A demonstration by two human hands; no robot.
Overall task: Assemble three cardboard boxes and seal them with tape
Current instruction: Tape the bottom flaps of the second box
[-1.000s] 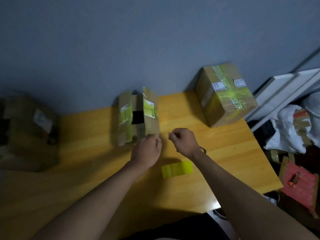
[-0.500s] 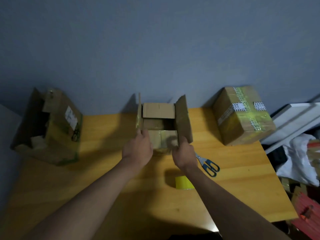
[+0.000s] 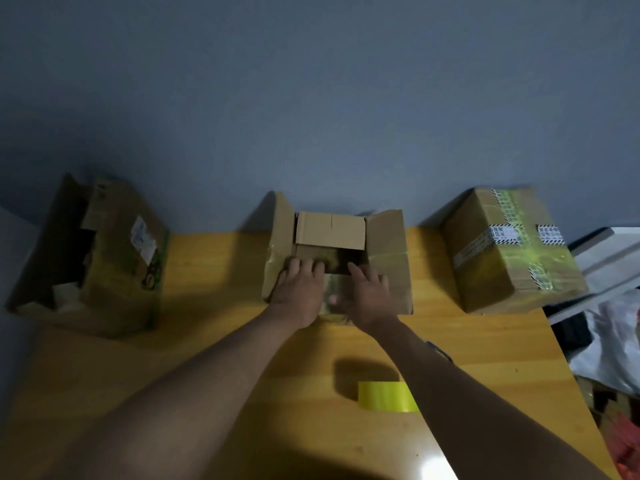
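Observation:
An open cardboard box [image 3: 388,258] stands at the middle back of the wooden table [image 3: 214,341], its left and right flaps raised and its far flap folded inward. My left hand [image 3: 299,289] and my right hand [image 3: 363,294] lie side by side with straight fingers on the near flap, pressing it down into the opening. A taped, closed box [image 3: 509,251] sits at the back right. A third box [image 3: 104,258] with a label lies on its side at the back left, its opening facing left. A yellow tape roll [image 3: 384,396] lies near my right forearm.
A grey wall rises right behind the boxes. Scissors [image 3: 441,353] peek out behind my right forearm. Off the table's right edge lie a white board [image 3: 602,251], cloth and red clutter. The table's right edge runs diagonally at the lower right.
The view has swung left, bringing the left box into sight. The middle box's opening was turned up towards me and both hands moved from its sides onto the near flap, pushing it down.

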